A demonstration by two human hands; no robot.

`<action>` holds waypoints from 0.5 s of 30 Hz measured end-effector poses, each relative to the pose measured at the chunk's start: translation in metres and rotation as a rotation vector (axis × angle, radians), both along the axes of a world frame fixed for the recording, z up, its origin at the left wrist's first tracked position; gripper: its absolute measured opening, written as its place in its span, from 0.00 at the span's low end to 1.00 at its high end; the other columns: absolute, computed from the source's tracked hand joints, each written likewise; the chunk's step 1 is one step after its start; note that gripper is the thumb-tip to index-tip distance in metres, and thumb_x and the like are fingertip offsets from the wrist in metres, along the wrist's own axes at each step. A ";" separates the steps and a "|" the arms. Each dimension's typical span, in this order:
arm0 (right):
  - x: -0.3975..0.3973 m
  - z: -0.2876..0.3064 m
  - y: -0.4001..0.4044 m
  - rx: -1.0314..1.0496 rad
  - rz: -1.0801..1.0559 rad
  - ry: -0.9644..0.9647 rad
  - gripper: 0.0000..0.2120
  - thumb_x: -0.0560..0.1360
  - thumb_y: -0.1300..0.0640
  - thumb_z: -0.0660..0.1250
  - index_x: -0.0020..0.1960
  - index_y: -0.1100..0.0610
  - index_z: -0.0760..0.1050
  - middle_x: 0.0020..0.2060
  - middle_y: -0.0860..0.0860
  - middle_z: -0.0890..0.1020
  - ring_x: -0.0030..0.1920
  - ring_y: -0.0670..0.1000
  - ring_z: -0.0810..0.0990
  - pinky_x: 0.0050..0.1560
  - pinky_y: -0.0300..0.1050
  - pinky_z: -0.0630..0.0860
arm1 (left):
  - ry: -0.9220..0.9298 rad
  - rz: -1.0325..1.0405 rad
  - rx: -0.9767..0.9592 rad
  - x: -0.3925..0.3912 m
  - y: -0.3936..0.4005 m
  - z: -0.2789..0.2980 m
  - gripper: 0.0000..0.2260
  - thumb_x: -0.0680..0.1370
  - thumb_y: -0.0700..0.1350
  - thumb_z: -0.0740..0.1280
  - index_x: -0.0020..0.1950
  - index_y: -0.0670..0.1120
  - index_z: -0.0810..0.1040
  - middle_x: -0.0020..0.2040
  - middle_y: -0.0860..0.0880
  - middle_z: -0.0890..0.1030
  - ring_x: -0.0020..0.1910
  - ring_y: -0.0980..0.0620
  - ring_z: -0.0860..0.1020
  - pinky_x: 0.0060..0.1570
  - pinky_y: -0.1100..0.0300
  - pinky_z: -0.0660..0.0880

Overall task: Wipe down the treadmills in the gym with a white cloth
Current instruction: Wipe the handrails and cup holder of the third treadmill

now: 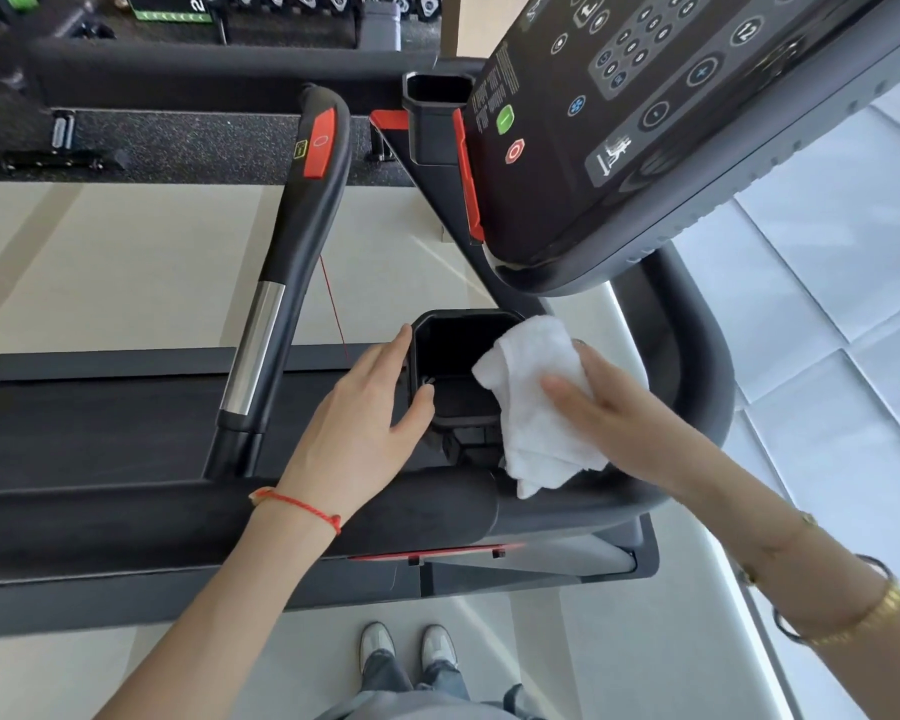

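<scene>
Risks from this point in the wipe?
1. The cloth is loosely bunched under the right hand at the cup holder rim; a hanging fold may drop into the holder or snag below it.
2. The console sits just above the holder, with the green button and red button on its near side; an upward swipe might press one.
3. The left hand only rests against the holder's side, so it gives little bracing.

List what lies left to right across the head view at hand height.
Silver handrail grip → left hand → black cup holder → white cloth → right hand → curved black side rail → pale floor tiles.
</scene>
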State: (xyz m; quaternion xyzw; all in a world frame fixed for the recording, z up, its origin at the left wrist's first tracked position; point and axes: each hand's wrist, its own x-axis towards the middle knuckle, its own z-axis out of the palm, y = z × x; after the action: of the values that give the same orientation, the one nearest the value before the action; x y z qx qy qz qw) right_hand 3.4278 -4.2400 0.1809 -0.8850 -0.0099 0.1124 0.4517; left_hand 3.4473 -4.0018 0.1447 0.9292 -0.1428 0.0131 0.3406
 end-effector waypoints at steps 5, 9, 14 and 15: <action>-0.027 0.011 0.001 -0.148 0.257 -0.215 0.22 0.80 0.46 0.55 0.73 0.48 0.59 0.61 0.35 0.72 0.61 0.34 0.70 0.59 0.31 0.66 | 0.038 0.012 -0.098 0.001 0.002 0.002 0.23 0.83 0.51 0.55 0.79 0.51 0.60 0.70 0.53 0.72 0.64 0.53 0.73 0.64 0.58 0.70; -0.014 0.003 0.027 -0.567 0.502 -0.391 0.24 0.82 0.45 0.50 0.73 0.55 0.63 0.72 0.48 0.68 0.73 0.46 0.61 0.74 0.37 0.50 | 0.010 0.042 -0.163 0.001 0.004 0.002 0.19 0.84 0.48 0.54 0.75 0.50 0.68 0.67 0.57 0.74 0.61 0.65 0.71 0.62 0.75 0.64; 0.014 -0.005 0.068 -0.796 0.556 -0.366 0.20 0.83 0.43 0.49 0.56 0.58 0.68 0.52 0.52 0.78 0.49 0.55 0.78 0.51 0.44 0.69 | 0.015 0.069 -0.180 0.000 0.004 -0.001 0.18 0.84 0.48 0.55 0.73 0.48 0.70 0.66 0.54 0.76 0.59 0.66 0.70 0.56 0.83 0.60; 0.013 -0.006 0.068 -0.802 0.547 -0.375 0.20 0.82 0.43 0.49 0.55 0.58 0.68 0.51 0.52 0.78 0.48 0.55 0.79 0.48 0.43 0.68 | 0.016 0.069 -0.180 0.000 0.004 -0.002 0.18 0.84 0.48 0.55 0.73 0.48 0.70 0.66 0.54 0.76 0.59 0.64 0.72 0.56 0.82 0.62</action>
State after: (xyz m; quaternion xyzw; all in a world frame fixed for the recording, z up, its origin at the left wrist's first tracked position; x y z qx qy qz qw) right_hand 3.4410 -4.1720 0.1746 -0.9584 -0.2779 0.0609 0.0216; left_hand 3.4470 -3.9979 0.1432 0.8994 -0.1060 0.0302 0.4230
